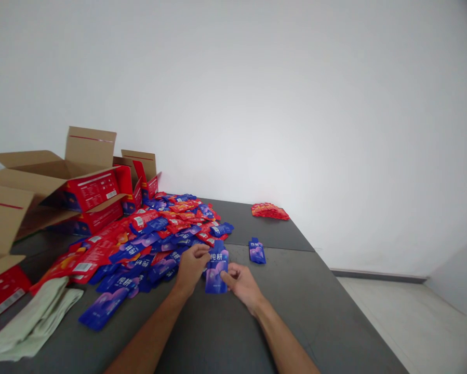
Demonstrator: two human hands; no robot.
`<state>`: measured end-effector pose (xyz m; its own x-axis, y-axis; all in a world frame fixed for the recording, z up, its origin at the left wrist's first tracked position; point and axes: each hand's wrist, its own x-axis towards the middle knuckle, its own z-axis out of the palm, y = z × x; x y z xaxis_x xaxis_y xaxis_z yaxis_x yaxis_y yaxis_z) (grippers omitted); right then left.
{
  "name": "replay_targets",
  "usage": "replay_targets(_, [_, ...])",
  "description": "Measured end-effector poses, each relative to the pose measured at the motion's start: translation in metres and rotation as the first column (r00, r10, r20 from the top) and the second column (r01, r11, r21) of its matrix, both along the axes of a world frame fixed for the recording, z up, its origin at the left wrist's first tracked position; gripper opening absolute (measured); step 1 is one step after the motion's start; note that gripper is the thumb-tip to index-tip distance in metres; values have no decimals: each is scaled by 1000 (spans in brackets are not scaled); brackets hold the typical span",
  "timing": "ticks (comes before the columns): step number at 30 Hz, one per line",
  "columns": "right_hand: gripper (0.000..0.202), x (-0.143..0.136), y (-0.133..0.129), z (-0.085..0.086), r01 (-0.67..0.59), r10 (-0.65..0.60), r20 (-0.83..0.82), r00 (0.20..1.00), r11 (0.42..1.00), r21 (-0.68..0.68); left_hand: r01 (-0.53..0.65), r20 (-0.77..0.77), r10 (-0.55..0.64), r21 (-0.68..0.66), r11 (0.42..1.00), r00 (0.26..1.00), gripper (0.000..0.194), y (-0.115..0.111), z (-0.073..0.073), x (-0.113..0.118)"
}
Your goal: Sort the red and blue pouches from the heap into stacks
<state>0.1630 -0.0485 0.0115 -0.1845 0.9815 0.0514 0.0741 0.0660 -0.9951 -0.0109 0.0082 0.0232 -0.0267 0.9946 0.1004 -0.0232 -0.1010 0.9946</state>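
Note:
Between my hands a blue pouch (pixel 216 270) with pink-purple round shapes stands upright, its printed front toward me. My right hand (pixel 243 284) pinches the pouch's right edge between thumb and fingers. At its upper left edge, my left hand (pixel 193 267) has its fingers closed on the pouch. A single blue pouch (pixel 257 251) lies on the dark table (pixel 288 306) just beyond my right hand. Left of my hands spreads a heap of mixed red and blue pouches (pixel 159 234).
Open red cardboard boxes (pixel 96 189) with raised brown flaps line the left side. A folded pale cloth (pixel 32 322) lies at the near left. Red pouches (pixel 270 211) form a neat overlapping stack at the far right, by the white wall. The table's right edge drops to the floor.

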Motion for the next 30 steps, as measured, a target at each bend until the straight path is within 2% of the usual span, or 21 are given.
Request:
replay_targets(2, [40, 0, 1, -4, 5, -5, 33, 999, 1000, 6, 68, 10, -68, -11, 998, 998, 31, -2, 3, 0])
replay_targets(4, [40, -1, 3, -7, 6, -7, 66, 998, 1000, 14, 134, -48, -133, 9, 991, 990, 28, -2, 3, 1])
replay_targets(6, [39, -2, 3, -7, 14, -15, 94, 995, 1000, 18, 155, -136, -150, 27, 988, 979, 37, -2, 1, 1])
replay_targets(9, [39, -3, -1, -2, -12, 11, 107, 994, 1000, 12, 85, -201, -74, 47, 995, 977, 44, -1, -3, 0])
replay_targets(14, [36, -5, -8, 6, -193, 197, 117, 973, 980, -47, -15, -164, 25, 64, 998, 986, 46, 0, -2, -1])
replay_targets(17, [34, -6, -6, 4, -117, 122, 108, 987, 992, -52, 32, -96, -29, 32, 999, 995, 44, -2, 3, 0])
replay_targets(19, [32, -4, -3, 3, -33, 35, 83, 996, 999, -32, 127, -49, -128, -14, 992, 991, 42, -4, 5, 2])
replay_targets(22, [32, 2, 2, 3, 74, -74, 39, 996, 997, 0, 327, -72, -336, -108, 939, 939, 42, -8, 3, 5])
replay_targets(24, [34, 5, 3, 4, 117, -118, 20, 993, 993, 4, 404, -121, -419, -128, 906, 900, 37, -10, -1, 7])
replay_targets(30, [40, 3, 4, 3, 148, -149, -42, 988, 989, -19, 301, -177, -315, -98, 948, 932, 34, -12, -9, 14])
